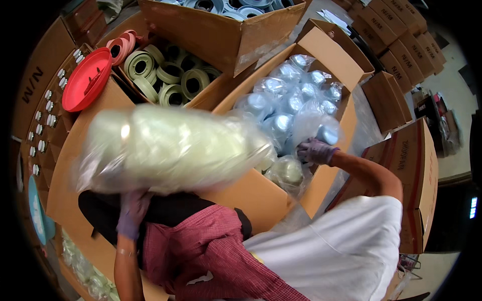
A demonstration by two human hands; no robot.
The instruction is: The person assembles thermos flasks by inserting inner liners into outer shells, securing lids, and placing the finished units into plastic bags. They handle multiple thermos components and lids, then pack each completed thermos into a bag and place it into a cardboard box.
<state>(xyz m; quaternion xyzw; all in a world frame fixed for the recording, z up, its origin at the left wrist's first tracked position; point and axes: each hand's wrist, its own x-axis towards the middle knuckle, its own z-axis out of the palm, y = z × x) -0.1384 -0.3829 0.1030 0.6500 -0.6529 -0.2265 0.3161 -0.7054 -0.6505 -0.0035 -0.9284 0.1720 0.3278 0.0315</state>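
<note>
My left hand (131, 213), in a purple glove, holds up a long clear plastic bag of pale yellow-green pieces (170, 148); the bag is blurred and lies across the middle of the view. My right hand (316, 151), also gloved in purple, reaches into an open cardboard box (346, 70) and grips a clear bag of shiny bluish pieces (326, 131). That box is full of several similar clear bags (286, 100). A smaller bag of pale pieces (287, 173) sits just below my right hand.
An open box of pale green rings (170, 75) stands behind the held bag, with a red round lid (88, 79) and pink rings (120, 46) to its left. Another box of bluish parts (226, 10) is at the top. Stacked closed cartons (396, 35) fill the right.
</note>
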